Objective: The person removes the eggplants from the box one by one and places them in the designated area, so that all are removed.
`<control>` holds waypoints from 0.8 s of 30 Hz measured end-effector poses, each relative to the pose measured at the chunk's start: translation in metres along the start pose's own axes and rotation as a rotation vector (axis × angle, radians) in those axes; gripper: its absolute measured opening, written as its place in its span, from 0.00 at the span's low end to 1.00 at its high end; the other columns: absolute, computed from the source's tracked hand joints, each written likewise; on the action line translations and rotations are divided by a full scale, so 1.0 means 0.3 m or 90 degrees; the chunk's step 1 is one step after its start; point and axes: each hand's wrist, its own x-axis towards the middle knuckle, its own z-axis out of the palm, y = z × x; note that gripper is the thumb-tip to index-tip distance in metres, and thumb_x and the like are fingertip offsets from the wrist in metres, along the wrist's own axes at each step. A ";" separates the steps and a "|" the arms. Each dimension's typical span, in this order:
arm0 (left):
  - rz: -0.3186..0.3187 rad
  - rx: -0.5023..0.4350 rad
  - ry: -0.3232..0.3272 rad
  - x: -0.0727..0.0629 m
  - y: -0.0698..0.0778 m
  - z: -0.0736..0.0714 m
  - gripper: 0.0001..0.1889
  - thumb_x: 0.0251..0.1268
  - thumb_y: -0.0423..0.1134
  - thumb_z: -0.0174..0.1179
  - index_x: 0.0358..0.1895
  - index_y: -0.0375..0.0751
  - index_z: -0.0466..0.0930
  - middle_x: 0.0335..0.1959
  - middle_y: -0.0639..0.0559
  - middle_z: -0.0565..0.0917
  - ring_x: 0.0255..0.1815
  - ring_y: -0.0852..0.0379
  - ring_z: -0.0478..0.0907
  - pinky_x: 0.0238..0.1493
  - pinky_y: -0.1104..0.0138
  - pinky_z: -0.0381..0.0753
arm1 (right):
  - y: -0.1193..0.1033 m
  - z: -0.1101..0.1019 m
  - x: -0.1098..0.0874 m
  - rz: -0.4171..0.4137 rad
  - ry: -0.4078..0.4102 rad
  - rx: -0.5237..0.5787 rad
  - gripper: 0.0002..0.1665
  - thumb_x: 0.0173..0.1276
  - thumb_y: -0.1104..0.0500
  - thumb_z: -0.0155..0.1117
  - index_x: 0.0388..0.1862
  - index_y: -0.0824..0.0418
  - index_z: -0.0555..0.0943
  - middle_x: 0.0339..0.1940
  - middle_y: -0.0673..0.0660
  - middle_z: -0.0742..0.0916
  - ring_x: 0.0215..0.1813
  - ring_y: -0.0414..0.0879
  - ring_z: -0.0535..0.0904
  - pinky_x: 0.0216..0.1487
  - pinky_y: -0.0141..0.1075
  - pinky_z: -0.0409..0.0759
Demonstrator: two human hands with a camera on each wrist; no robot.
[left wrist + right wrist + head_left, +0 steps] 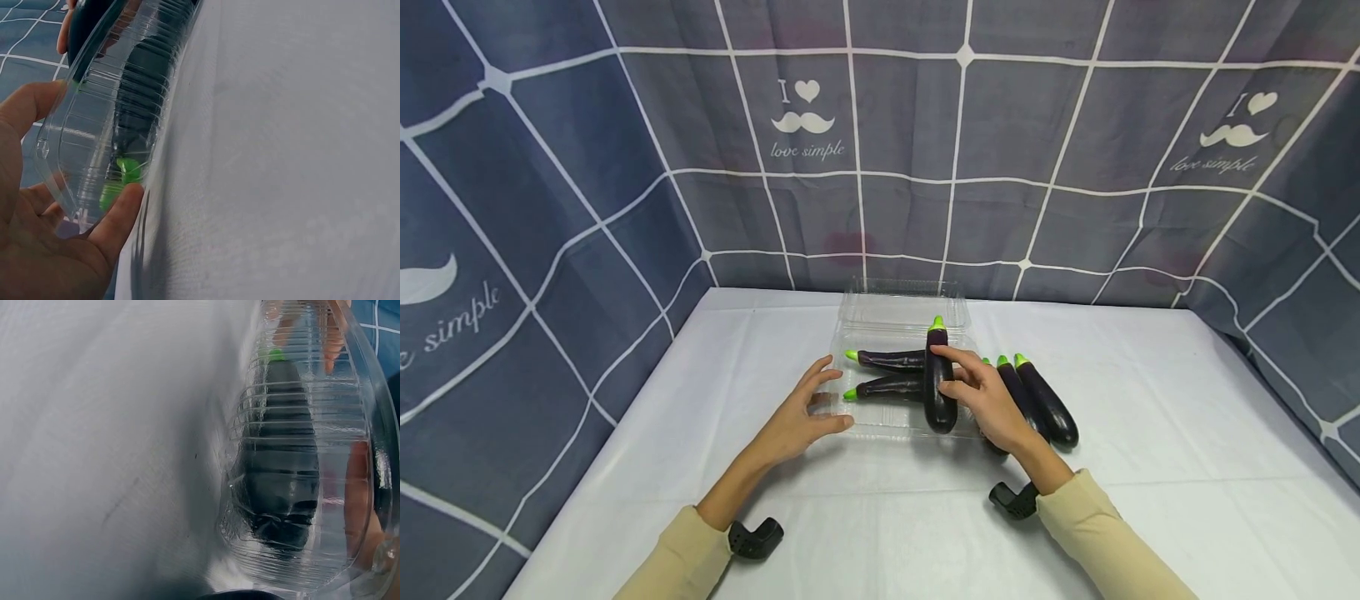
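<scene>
Our R hand [988, 406] grips an eggplant [938, 392] over the right side of the clear box [887, 423], stem [937, 323] twd its far edge; L hand [793, 421], fingers wide, at its left edge. We're prob. mid-packing: next calls for settling it w/o shoving the two eggplants [891, 387] inside.

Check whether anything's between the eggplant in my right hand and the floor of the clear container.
Yes: the two eggplants lying in the container. In the head view, the held eggplant crosses over their right-hand ends. Whether they touch isn't clear. The open lid lies behind, seemingly out of the way.
</scene>
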 end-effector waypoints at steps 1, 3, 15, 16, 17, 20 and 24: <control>0.000 0.000 0.000 0.001 0.000 0.000 0.38 0.62 0.40 0.69 0.73 0.36 0.62 0.80 0.53 0.44 0.71 0.33 0.59 0.61 0.45 0.71 | 0.000 -0.001 0.001 -0.003 -0.002 0.006 0.31 0.70 0.64 0.59 0.72 0.62 0.69 0.70 0.62 0.69 0.45 0.55 0.70 0.41 0.42 0.72; 0.000 -0.001 0.000 0.002 -0.001 0.000 0.38 0.62 0.40 0.69 0.73 0.36 0.62 0.80 0.53 0.44 0.71 0.33 0.59 0.61 0.45 0.71 | 0.000 -0.002 0.001 -0.005 -0.005 0.008 0.31 0.69 0.64 0.60 0.72 0.62 0.70 0.69 0.63 0.69 0.45 0.54 0.70 0.39 0.40 0.72; 0.002 -0.004 0.000 0.005 0.002 -0.002 0.39 0.61 0.41 0.70 0.73 0.35 0.61 0.80 0.53 0.44 0.71 0.33 0.59 0.61 0.46 0.71 | 0.004 -0.003 0.004 -0.002 0.002 0.011 0.31 0.68 0.62 0.65 0.70 0.61 0.71 0.70 0.60 0.71 0.58 0.59 0.74 0.46 0.38 0.79; 0.002 -0.004 0.000 0.004 0.003 -0.002 0.39 0.61 0.41 0.70 0.73 0.35 0.61 0.80 0.53 0.44 0.70 0.33 0.59 0.61 0.46 0.71 | 0.003 -0.003 0.003 -0.002 0.005 0.013 0.31 0.68 0.62 0.64 0.70 0.61 0.72 0.70 0.60 0.71 0.57 0.58 0.74 0.45 0.37 0.78; 0.002 -0.003 0.000 0.004 0.004 -0.002 0.39 0.61 0.41 0.70 0.73 0.35 0.61 0.80 0.53 0.44 0.70 0.33 0.59 0.61 0.46 0.71 | 0.003 -0.004 0.003 -0.001 0.006 0.015 0.31 0.68 0.62 0.64 0.70 0.61 0.72 0.70 0.60 0.71 0.57 0.58 0.74 0.45 0.37 0.78; 0.001 -0.002 0.001 0.001 0.006 -0.002 0.39 0.61 0.41 0.70 0.73 0.35 0.61 0.80 0.52 0.44 0.70 0.33 0.59 0.60 0.47 0.73 | 0.001 -0.005 0.001 0.000 0.007 0.013 0.31 0.69 0.62 0.64 0.70 0.61 0.72 0.71 0.60 0.70 0.57 0.58 0.74 0.45 0.37 0.78; 0.000 -0.008 -0.003 -0.001 0.008 -0.001 0.39 0.61 0.41 0.70 0.73 0.35 0.61 0.80 0.52 0.44 0.71 0.33 0.59 0.59 0.47 0.74 | -0.004 -0.007 -0.001 -0.004 0.005 0.002 0.31 0.69 0.61 0.64 0.70 0.61 0.72 0.70 0.60 0.70 0.57 0.58 0.75 0.47 0.37 0.78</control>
